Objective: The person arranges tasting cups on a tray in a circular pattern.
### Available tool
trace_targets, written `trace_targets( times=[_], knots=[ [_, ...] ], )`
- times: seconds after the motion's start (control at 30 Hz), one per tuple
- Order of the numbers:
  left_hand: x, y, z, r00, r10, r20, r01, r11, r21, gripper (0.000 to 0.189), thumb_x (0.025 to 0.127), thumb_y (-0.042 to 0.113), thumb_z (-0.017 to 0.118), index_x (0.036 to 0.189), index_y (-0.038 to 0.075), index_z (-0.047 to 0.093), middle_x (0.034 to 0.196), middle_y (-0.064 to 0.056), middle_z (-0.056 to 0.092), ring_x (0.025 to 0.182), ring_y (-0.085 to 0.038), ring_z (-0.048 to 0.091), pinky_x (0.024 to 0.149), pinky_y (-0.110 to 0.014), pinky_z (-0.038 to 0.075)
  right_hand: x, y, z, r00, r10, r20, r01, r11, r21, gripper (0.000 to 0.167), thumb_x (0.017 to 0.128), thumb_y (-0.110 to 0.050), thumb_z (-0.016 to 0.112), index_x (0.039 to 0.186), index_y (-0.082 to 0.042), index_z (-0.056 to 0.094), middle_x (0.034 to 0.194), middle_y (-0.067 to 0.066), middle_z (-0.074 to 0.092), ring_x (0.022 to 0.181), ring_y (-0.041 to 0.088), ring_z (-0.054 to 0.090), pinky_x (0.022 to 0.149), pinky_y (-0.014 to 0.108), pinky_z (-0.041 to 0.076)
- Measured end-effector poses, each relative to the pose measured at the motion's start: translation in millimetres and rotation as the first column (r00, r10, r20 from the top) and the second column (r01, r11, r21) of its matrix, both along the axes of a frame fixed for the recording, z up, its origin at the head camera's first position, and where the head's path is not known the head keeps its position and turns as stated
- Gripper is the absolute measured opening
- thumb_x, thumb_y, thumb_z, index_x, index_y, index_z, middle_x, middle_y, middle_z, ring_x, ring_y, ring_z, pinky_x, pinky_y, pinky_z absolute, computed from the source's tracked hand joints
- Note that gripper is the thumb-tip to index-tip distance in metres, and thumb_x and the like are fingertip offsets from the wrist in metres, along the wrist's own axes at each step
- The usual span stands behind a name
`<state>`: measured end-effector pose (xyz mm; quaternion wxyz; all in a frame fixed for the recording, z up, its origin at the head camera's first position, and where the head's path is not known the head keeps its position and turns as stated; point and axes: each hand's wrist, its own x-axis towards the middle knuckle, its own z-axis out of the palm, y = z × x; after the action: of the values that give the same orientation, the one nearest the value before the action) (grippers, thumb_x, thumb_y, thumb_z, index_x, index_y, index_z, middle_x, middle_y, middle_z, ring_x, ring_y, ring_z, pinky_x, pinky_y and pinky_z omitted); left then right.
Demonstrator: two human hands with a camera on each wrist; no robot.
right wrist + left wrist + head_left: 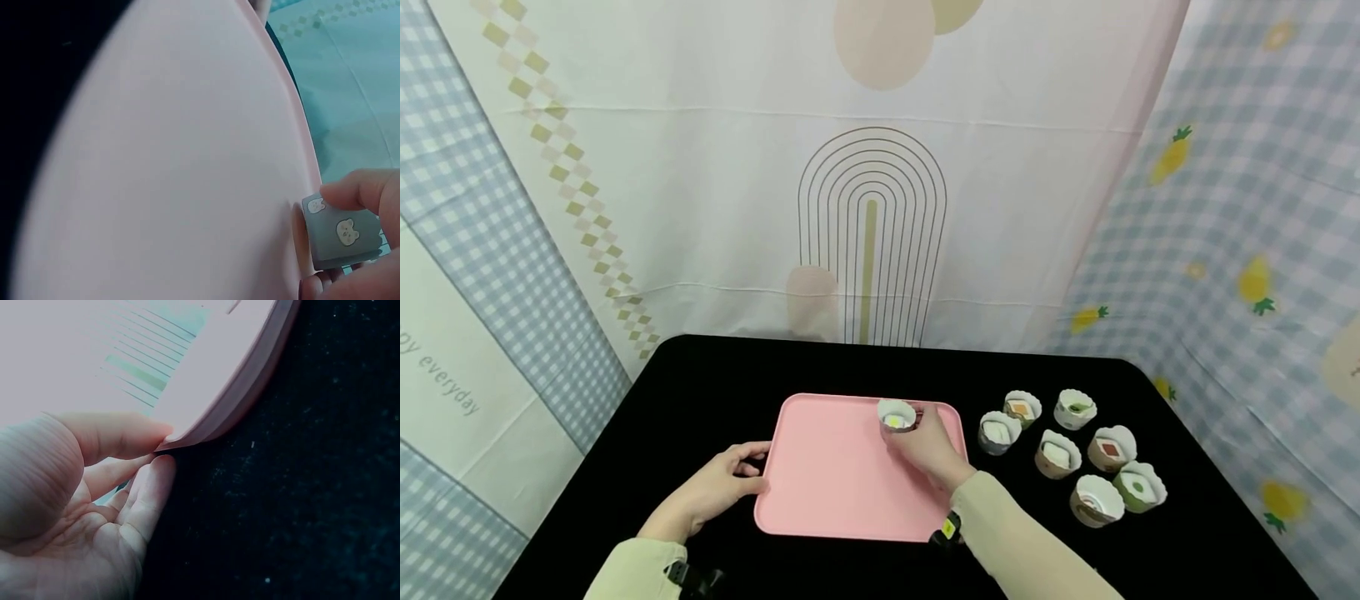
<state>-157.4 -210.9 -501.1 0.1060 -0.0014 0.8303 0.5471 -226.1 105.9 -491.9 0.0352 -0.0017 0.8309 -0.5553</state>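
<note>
A pink tray (pixel 850 475) lies on the black table. My left hand (pixel 718 487) is at its left edge, and the left wrist view shows the thumb (pixel 128 434) on the rim with fingertips just below it. Over the tray's far right part, my right hand (pixel 925 442) grips a small paper baking cup (pixel 896 414) by its side. This cup has a scalloped rim and a white piece with a yellow centre inside. Bear faces decorate its grey wall (pixel 345 228) in the right wrist view. Whether its base touches the tray, I cannot tell.
Several similar cups stand right of the tray, among them a grey cup (pixel 997 433), a brown cup with a red piece (pixel 1111 450) and a green cup (pixel 1139 487). A patterned curtain (pixel 730 208) hangs behind the table.
</note>
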Motion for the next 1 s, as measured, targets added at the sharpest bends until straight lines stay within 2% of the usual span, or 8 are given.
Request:
trace_targets(
  times=[0.23,0.4,0.67,0.8,1.0],
  knots=[
    [0.5,2.1,1.2,1.0,-0.006,-0.004,0.006,1.0,-0.003,0.061,0.077,0.006,0.075,0.134,0.007,0.055,0.128,-0.011,0.05,0.104,-0.024,0.05,0.079,-0.034,0.047,-7.2,-9,1.8,0.998,-0.045,0.05,0.045,0.999,-0.002,0.066,0.079,-0.021,0.08,0.128,-0.004,0.039,0.119,0.015,0.051,0.107,0.027,0.054,0.089,0.041,0.047],
    [0.3,2.3,2.0,1.0,-0.006,-0.004,0.006,1.0,-0.004,0.061,0.077,0.005,0.075,0.134,0.007,0.055,0.127,-0.011,0.05,0.104,-0.025,0.05,0.078,-0.033,0.047,-10.0,-12,0.1,0.997,-0.034,0.065,0.037,0.998,-0.049,0.068,0.079,-0.019,0.08,0.129,-0.003,0.036,0.121,0.016,0.05,0.11,0.028,0.053,0.088,0.04,0.049],
    [0.9,-2.4,3.5,1.0,0.002,-0.001,-0.002,1.0,-0.026,0.062,0.077,0.007,0.076,0.135,0.007,0.054,0.129,-0.011,0.05,0.105,-0.024,0.05,0.078,-0.034,0.048,-8.9,-10,4.0,0.998,0.0,0.069,0.005,0.997,-0.081,0.071,0.081,-0.025,0.079,0.133,-0.003,0.035,0.124,0.016,0.048,0.11,0.027,0.052,0.088,0.039,0.048],
    [1.4,-2.1,3.5,1.0,-0.001,0.029,0.001,1.0,-0.008,0.062,0.078,0.009,0.076,0.136,0.009,0.054,0.131,-0.011,0.049,0.105,-0.025,0.05,0.078,-0.036,0.048,0.5,4,17.3,0.998,0.006,0.06,-0.002,0.997,-0.072,0.07,0.079,-0.029,0.081,0.132,-0.004,0.042,0.124,0.013,0.051,0.111,0.025,0.053,0.088,0.038,0.05],
    [0.5,-1.7,4.0,0.999,-0.013,0.032,0.014,1.0,-0.012,0.062,0.078,0.009,0.076,0.136,0.009,0.054,0.131,-0.01,0.049,0.105,-0.025,0.05,0.079,-0.037,0.049,32.7,59,46.2,0.996,0.086,0.0,-0.086,0.995,-0.046,0.054,0.089,-0.024,0.072,0.133,-0.006,0.047,0.126,0.016,0.053,0.11,0.026,0.055,0.088,0.039,0.051]
  ],
)
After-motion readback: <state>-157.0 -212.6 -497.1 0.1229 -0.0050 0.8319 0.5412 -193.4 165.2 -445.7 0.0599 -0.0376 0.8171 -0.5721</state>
